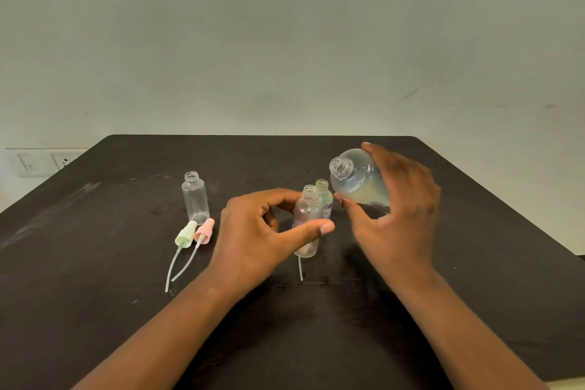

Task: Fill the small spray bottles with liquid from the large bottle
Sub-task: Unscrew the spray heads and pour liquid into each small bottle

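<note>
I can read no words or numbers anywhere. The only print I see is a small purple mark (328,206) on the rear small bottle (325,199) standing just behind the one I hold, and it is too blurred and too small to make out.

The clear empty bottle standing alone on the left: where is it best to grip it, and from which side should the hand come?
Probably grip the clear empty bottle round its straight middle, coming from its left or from above. It stands upright with an open neck, and the green spray cap and pink spray cap lie just in front of its base, so a low approach from the front could knock them.
</note>
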The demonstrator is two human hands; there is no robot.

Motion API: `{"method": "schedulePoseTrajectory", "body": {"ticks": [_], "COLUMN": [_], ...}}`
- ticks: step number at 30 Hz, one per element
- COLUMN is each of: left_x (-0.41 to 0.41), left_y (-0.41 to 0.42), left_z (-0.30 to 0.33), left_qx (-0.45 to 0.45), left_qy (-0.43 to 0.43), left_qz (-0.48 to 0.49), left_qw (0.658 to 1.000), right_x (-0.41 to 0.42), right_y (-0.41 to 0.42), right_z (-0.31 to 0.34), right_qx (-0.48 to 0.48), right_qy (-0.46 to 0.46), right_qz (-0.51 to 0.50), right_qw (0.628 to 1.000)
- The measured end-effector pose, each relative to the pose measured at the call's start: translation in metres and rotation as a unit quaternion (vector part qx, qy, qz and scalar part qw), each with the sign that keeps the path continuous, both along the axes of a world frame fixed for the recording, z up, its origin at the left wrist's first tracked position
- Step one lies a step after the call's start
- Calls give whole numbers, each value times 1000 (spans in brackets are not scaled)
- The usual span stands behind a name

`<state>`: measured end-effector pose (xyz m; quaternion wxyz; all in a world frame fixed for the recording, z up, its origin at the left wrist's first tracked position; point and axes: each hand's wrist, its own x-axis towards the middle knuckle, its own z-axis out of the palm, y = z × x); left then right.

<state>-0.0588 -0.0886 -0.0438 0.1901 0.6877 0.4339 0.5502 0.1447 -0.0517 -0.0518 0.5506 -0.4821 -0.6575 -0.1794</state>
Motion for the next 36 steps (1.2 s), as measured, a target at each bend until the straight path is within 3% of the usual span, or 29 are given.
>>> {"method": "schedulePoseTrajectory", "body": {"ticks": [12,36], "left_x": [3,5], "left_y": [2,2], "left_z": [-6,-6], "left_qx": [26,8], "left_qy": [51,64], "left_qz": [17,10], "left_qw": [998,998], "right_x": [0,-1], "right_y": [0,0], "right_z": [-3,-2], "right_qx": [-14,-19], "right_qy": [-35,-37], "right_qz": [15,16], "right_qw": [999,999]}}
